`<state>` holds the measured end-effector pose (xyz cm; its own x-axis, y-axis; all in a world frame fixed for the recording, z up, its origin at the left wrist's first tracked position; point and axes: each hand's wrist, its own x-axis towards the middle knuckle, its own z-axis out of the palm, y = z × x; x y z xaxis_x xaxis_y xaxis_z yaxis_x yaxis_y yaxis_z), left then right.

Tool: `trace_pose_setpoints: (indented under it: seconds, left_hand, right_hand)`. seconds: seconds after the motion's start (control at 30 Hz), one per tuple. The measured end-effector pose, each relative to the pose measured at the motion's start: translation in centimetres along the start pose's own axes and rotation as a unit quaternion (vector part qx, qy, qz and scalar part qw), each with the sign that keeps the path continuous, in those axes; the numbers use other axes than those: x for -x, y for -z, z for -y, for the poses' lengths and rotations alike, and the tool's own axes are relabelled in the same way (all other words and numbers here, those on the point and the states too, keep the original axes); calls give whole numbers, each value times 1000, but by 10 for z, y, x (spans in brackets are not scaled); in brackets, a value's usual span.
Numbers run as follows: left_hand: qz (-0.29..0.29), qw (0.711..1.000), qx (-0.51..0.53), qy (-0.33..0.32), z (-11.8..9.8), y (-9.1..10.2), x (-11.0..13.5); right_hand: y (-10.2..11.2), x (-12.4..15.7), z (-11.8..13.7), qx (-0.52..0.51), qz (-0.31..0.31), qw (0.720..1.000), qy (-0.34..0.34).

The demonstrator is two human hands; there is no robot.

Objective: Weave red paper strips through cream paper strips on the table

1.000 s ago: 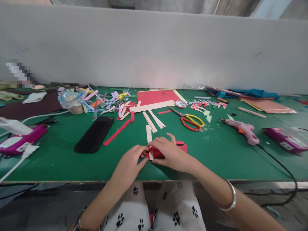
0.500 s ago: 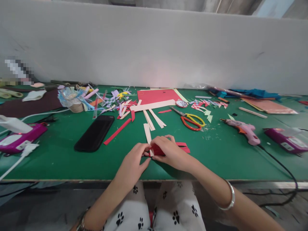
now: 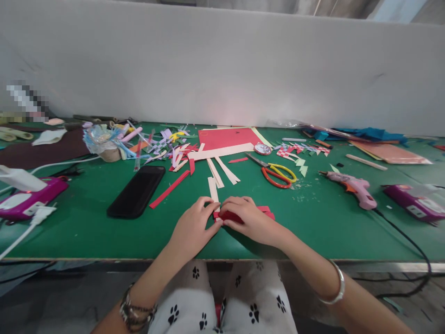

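Observation:
Close to the front edge of the green table, both hands meet over paper strips. My left hand [image 3: 194,225] pinches the crossing of the strips between thumb and fingers. My right hand [image 3: 248,218] curls over the red paper strips [image 3: 266,211], whose ends stick out to its right. A cream paper strip [image 3: 212,188] crosses the red ones and points away from me. Fingers cover most of the crossing. Beyond the hands lie loose cream strips [image 3: 227,170] and a long red strip [image 3: 170,189].
A black phone [image 3: 136,191] is on the left, scissors [image 3: 274,174] beyond my right hand. A pink glue gun [image 3: 354,186] trails its cord at right. Purple power strips [image 3: 26,204] flank both sides. Red paper [image 3: 227,139] and woven scraps [image 3: 160,147] lie toward the white partition [image 3: 222,69].
My left hand has shifted its fingers on the strip crossing, uncovering a bit more red and cream paper. My right hand stays over the red strips, its fingers slightly moved.

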<state>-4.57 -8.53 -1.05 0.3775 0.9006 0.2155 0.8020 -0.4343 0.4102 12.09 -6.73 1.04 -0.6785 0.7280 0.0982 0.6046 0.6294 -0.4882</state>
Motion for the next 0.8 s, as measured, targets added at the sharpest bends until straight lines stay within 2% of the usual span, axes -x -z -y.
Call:
trace_pose_setpoints:
  seconds: [0.33,0.53,0.8]
  left_hand:
    - [2,1000,-23,-7,2,-4,-1]
    - [-4,1000,-26,-5,1,-4,1]
    - [-21,1000,-19,-2,6,-4,4]
  right_hand:
    - [-2,-1,-2,54,-22,997,-48]
    - [-9,-5,-4,95,-70,987,-109]
    - [-6,-9,-7,78,-27,992,-96]
